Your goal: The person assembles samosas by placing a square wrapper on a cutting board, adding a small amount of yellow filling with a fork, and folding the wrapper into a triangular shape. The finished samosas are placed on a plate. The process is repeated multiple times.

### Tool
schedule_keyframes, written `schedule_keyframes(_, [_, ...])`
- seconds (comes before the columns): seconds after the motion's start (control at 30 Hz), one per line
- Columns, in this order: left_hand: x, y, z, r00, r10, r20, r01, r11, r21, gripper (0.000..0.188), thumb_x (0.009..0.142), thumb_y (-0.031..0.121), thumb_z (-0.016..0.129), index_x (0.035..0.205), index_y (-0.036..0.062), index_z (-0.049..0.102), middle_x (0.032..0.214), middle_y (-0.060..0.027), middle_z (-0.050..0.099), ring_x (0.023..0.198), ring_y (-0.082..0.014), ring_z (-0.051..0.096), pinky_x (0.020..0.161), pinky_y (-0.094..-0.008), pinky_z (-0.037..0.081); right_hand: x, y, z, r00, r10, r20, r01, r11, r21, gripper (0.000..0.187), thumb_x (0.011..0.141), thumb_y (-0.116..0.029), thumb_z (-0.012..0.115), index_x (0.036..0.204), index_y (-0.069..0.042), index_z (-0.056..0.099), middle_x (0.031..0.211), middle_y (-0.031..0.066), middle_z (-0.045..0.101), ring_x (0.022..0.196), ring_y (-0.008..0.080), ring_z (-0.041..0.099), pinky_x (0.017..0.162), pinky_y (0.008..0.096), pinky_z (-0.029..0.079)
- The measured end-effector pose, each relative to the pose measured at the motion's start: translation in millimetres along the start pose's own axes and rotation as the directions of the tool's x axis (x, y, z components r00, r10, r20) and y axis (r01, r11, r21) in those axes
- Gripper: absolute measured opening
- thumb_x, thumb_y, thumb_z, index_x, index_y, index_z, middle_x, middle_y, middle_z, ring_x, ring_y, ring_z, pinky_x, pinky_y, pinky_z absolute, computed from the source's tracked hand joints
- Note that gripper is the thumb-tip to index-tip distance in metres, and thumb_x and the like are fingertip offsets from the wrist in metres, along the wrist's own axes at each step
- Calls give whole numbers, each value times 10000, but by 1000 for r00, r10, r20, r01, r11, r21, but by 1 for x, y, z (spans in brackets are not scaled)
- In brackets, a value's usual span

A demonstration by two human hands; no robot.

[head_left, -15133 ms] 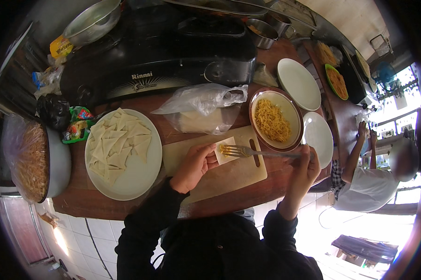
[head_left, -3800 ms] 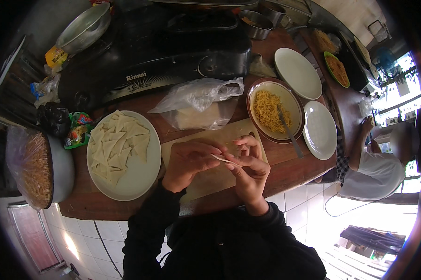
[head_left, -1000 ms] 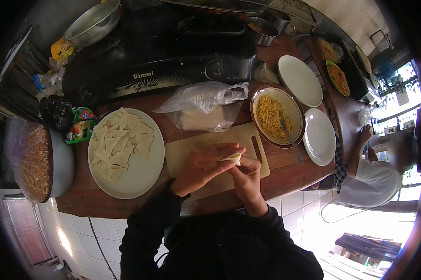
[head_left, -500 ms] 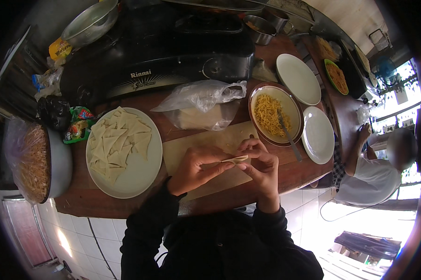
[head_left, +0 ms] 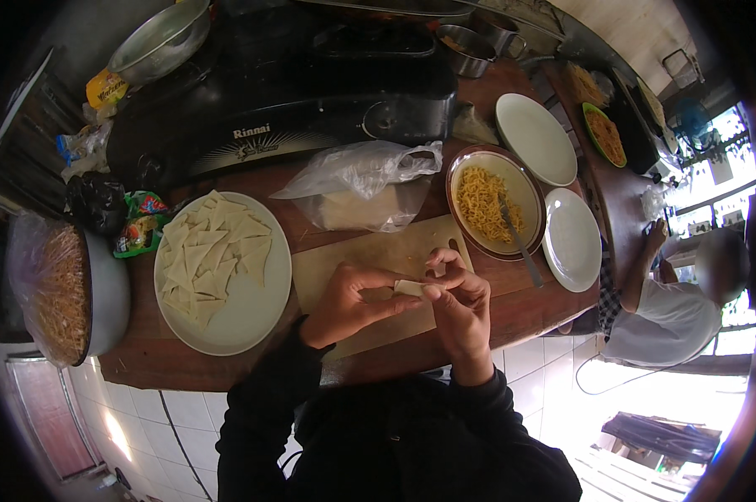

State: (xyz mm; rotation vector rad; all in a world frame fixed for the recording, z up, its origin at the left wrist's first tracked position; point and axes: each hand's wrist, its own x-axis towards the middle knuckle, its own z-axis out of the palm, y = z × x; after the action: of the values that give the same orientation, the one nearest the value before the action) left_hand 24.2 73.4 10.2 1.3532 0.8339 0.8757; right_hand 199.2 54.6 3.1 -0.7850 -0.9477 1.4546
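Between my two hands, above a pale cutting board (head_left: 361,330), is a small folded dough wrapper (head_left: 408,288). My left hand (head_left: 357,303) pinches one end of it, thumb below and fingers above. With thumb and forefinger my right hand (head_left: 460,305) grips the other end, its remaining fingers curled. To the left stands a white plate (head_left: 240,326) with several folded dough triangles (head_left: 215,255) heaped on it. Just right of the board, a brown-rimmed bowl (head_left: 460,197) holds yellow noodles (head_left: 483,201) and a metal spoon (head_left: 522,249).
Behind the board lies a clear plastic bag (head_left: 357,188) of pale sheets, in front of a black gas stove (head_left: 286,109). Two white plates, one oval plate (head_left: 572,243) and another plate (head_left: 535,138), sit at right. A bagged pot (head_left: 108,289) stands far left. Another person (head_left: 667,314) is at right.
The wrapper has gone from a flat, thin-edged fold to a shorter, rolled-looking shape. My right hand has shifted slightly left and down, its thumb now over the wrapper's end.
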Motion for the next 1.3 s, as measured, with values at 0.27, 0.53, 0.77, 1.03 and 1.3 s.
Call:
schedule_keyframes(0.27, [1, -5, -4, 980, 199, -8, -199, 980, 25, 211, 746, 24, 695, 955, 12, 676, 902, -67, 679, 818, -125, 632, 696, -236, 486, 3, -3, 1, 993, -81, 89, 96, 980, -173, 220, 708, -21, 722, 926, -41, 693, 1136, 96, 527, 1057, 176, 469, 900, 311, 352])
schedule_keyframes(0.53, [1, -6, -6, 974, 223, 24, -225, 970, 89, 196, 729, 22, 703, 924, 27, 689, 912, -74, 677, 842, -158, 639, 738, -260, 491, 7, -3, 3, 980, -114, 161, 157, 945, -286, 170, 684, -50, 746, 850, -75, 723, 1104, 57, 587, 1060, 177, 440, 835, 303, 321])
schedule_keyframes(0.77, [1, -3, -4, 983, 178, 34, -180, 981, 68, 202, 730, 39, 711, 931, 44, 698, 905, -69, 675, 820, -137, 632, 710, -245, 487, 5, 0, 1, 974, -160, 161, 198, 945, -260, 124, 703, -54, 730, 823, -87, 726, 1073, 41, 608, 1074, 192, 413, 872, 320, 301])
schedule_keyframes(1.03, [2, -5, -3, 988, 152, -22, -149, 983, 107, 174, 734, 54, 720, 904, 28, 694, 850, -67, 674, 753, -98, 612, 636, -227, 458, 6, 4, 1, 984, -173, 50, 178, 976, -123, 75, 740, -24, 688, 814, -37, 690, 969, 56, 619, 1086, 193, 449, 1053, 399, 185])
schedule_keyframes(1.3, [2, -2, 0, 992, 96, -82, -92, 994, 51, 141, 748, 61, 718, 866, -9, 684, 774, -58, 675, 718, -83, 614, 629, -211, 459, 3, 14, 3, 995, -94, -30, 98, 977, 192, 126, 753, 4, 666, 874, -24, 687, 1029, 79, 596, 1106, 201, 451, 1049, 398, 211])
